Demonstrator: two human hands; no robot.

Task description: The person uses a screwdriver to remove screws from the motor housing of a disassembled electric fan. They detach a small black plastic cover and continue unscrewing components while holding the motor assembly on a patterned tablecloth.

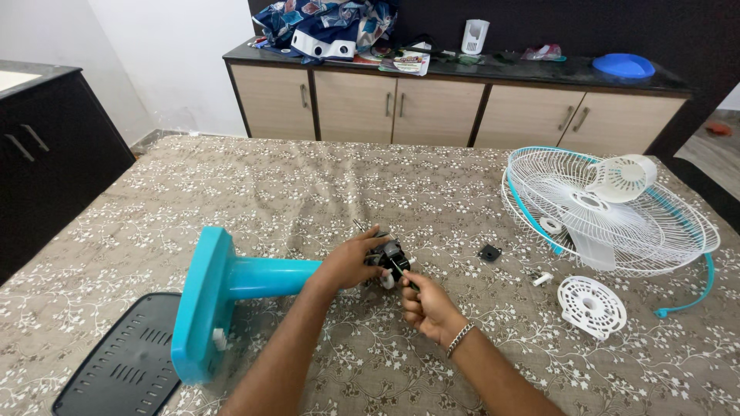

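Hands meet mid-bed: left hand [351, 260] wraps the top end of a turquoise fan stand [231, 296] lying on its side, gripping the small grey motor part [391, 260] there. Right hand [425, 306] is closed on a thin tool [402, 273] w/ tip at that part. Black vented plate [123, 362] by the base. White fan grille [609, 212], round white cap [591, 305] & small black piece [489, 253] lie to the right on the floral bedcover [270, 185].

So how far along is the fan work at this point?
Already apart: the white wire fan guard with clear blades, a round white vented cover and a black slotted base plate lie loose. In hand: the left hand steadies the turquoise plastic fan stand's top fitting while the right hand works a thin tool there. The stand remains whole.
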